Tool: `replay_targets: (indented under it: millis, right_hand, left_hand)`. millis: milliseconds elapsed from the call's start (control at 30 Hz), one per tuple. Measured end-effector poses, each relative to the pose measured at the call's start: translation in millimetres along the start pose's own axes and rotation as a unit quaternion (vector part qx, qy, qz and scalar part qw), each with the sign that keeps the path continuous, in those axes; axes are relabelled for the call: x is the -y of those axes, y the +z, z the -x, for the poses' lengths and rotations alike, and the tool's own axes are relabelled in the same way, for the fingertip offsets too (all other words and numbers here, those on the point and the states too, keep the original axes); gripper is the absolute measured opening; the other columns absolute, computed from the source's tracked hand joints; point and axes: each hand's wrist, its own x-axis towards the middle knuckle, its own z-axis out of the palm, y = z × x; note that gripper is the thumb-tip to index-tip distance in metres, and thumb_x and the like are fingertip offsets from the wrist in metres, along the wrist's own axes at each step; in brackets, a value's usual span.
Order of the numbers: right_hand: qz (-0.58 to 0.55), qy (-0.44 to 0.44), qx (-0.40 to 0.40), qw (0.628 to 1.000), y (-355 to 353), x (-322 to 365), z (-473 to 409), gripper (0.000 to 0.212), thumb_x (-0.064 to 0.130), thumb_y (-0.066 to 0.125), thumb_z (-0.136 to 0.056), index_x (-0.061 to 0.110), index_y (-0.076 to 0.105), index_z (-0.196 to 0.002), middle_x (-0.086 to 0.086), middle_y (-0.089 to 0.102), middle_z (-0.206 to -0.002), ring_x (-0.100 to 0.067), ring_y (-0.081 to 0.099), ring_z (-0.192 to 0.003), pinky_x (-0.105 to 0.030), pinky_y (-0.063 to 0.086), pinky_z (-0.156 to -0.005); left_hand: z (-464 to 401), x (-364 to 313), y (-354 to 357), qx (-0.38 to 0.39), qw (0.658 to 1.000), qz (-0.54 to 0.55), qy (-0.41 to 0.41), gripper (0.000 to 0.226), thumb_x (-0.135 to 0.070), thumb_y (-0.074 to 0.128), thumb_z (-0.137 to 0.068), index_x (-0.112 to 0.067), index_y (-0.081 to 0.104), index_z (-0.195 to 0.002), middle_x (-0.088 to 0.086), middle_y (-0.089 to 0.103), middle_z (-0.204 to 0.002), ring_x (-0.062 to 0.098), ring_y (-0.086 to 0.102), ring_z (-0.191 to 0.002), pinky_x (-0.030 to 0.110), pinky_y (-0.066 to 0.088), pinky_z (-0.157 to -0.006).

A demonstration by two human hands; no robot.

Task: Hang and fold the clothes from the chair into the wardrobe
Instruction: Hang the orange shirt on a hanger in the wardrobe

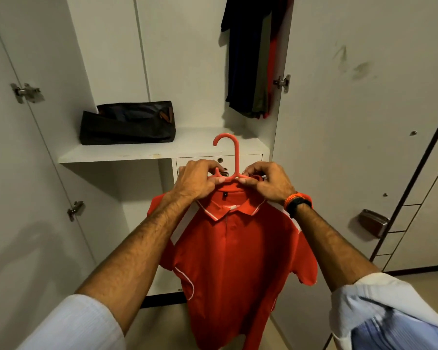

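A red polo shirt [235, 256] with white trim hangs on a pink plastic hanger [234, 152], held up in front of the open wardrobe. My left hand [196, 181] pinches the shirt's collar and the hanger's left shoulder. My right hand [268, 183] pinches the collar and the hanger on the other side. The hanger's hook points up and curls to the left, level with the wardrobe shelf [162, 150]. Both hanger arms are hidden inside the shirt.
Several dark and red garments [250, 59] hang at the wardrobe's upper right. A black fabric bag [127, 125] lies on the shelf's left part. Below the shelf is a small drawer [248, 160]. White doors [352, 122] stand open on both sides.
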Motion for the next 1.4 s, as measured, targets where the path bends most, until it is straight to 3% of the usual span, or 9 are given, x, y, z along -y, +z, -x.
replay_targets:
  millis: [100,200,300,633,767,833,967,1133,1400]
  right_hand:
    - [-0.014,0.007,0.021,1.000,-5.2,-5.9,-0.9,0.014,0.035,0.085,-0.072,0.028,0.075,-0.080,0.008,0.072,-0.088,-0.012,0.066,-0.089,-0.030,0.055,-0.077]
    - [-0.052,-0.003,0.068,0.996,-10.1,-11.5,5.1,0.033,0.029,0.085,-0.075,0.022,0.073,-0.104,0.007,0.072,-0.095,-0.007,0.067,-0.091,-0.024,0.054,-0.082]
    - [-0.026,0.000,0.091,0.996,-12.5,-19.2,8.8,0.028,0.016,0.074,-0.086,0.020,0.070,-0.113,0.002,0.072,-0.105,-0.012,0.067,-0.097,-0.032,0.055,-0.092]
    - [0.009,-0.032,0.006,0.999,-1.4,-13.5,1.8,0.018,0.017,0.073,-0.087,0.017,0.077,-0.105,0.008,0.072,-0.092,-0.006,0.066,-0.086,-0.032,0.057,-0.088]
    - [0.037,-0.042,0.038,0.998,2.7,-9.2,-0.9,0.034,0.034,0.077,-0.083,0.019,0.072,-0.114,0.005,0.071,-0.109,-0.011,0.064,-0.098,-0.032,0.055,-0.088]
    - [0.049,-0.055,0.042,0.996,3.6,-3.3,-4.7,0.039,0.039,0.077,-0.082,0.019,0.071,-0.115,0.005,0.068,-0.113,-0.011,0.062,-0.099,-0.029,0.053,-0.085]
    - [0.078,-0.073,0.043,0.993,12.1,-0.2,-7.9,0.022,0.037,0.073,-0.086,0.019,0.077,-0.097,0.005,0.074,-0.092,-0.013,0.066,-0.084,-0.039,0.056,-0.082]
    - [0.043,-0.029,-0.016,0.999,15.2,-13.3,-4.6,0.013,0.028,0.072,-0.088,0.017,0.075,-0.093,0.005,0.072,-0.096,-0.014,0.066,-0.084,-0.041,0.057,-0.083]
    - [0.043,-0.056,0.041,0.997,19.2,-11.6,6.0,0.014,0.023,0.070,-0.090,0.011,0.074,-0.096,0.001,0.069,-0.096,-0.016,0.063,-0.089,-0.033,0.054,-0.084]
  left_hand:
    - [-0.1,-0.3,7.3,0.023,0.999,0.015,-0.020,0.010,-0.040,0.071,-0.085,-0.035,0.070,-0.094,-0.008,0.073,-0.098,0.017,0.066,-0.098,0.043,0.052,-0.092]
    - [4.8,1.3,16.9,-0.002,0.998,-0.025,-0.060,0.014,-0.039,0.064,-0.091,-0.027,0.069,-0.096,0.000,0.072,-0.097,0.024,0.064,-0.099,0.039,0.050,-0.089]
    - [7.4,2.2,21.0,-0.015,0.994,-0.039,-0.099,0.017,-0.042,0.061,-0.093,-0.025,0.066,-0.093,0.004,0.070,-0.102,0.028,0.061,-0.103,0.040,0.043,-0.092]
    - [0.4,-1.0,19.9,-0.031,0.989,-0.077,-0.119,0.024,-0.043,0.058,-0.094,-0.024,0.055,-0.081,-0.003,0.058,-0.087,0.023,0.058,-0.098,0.044,0.035,-0.098]
    - [0.1,2.6,18.2,-0.029,0.990,-0.056,-0.123,0.024,-0.044,0.060,-0.093,-0.027,0.056,-0.076,-0.002,0.065,-0.092,0.025,0.060,-0.102,0.045,0.035,-0.098]
    - [-1.4,3.8,18.6,-0.029,0.992,-0.034,-0.118,0.018,-0.045,0.062,-0.091,-0.028,0.064,-0.085,0.000,0.069,-0.100,0.025,0.060,-0.106,0.046,0.036,-0.100]
    - [1.6,6.1,24.6,-0.020,0.995,-0.005,-0.096,0.019,-0.043,0.064,-0.090,-0.027,0.067,-0.100,-0.001,0.071,-0.105,0.024,0.061,-0.108,0.044,0.039,-0.101]
    - [15.1,25.2,19.7,-0.039,0.990,0.100,-0.093,0.044,-0.037,0.078,-0.080,-0.018,0.063,-0.117,0.002,0.069,-0.115,0.020,0.063,-0.107,0.042,0.051,-0.097]
    - [29.2,44.5,15.4,-0.091,0.991,0.001,-0.102,0.025,-0.036,0.063,-0.092,-0.018,0.077,-0.103,0.005,0.075,-0.099,0.025,0.068,-0.092,0.036,0.055,-0.085]
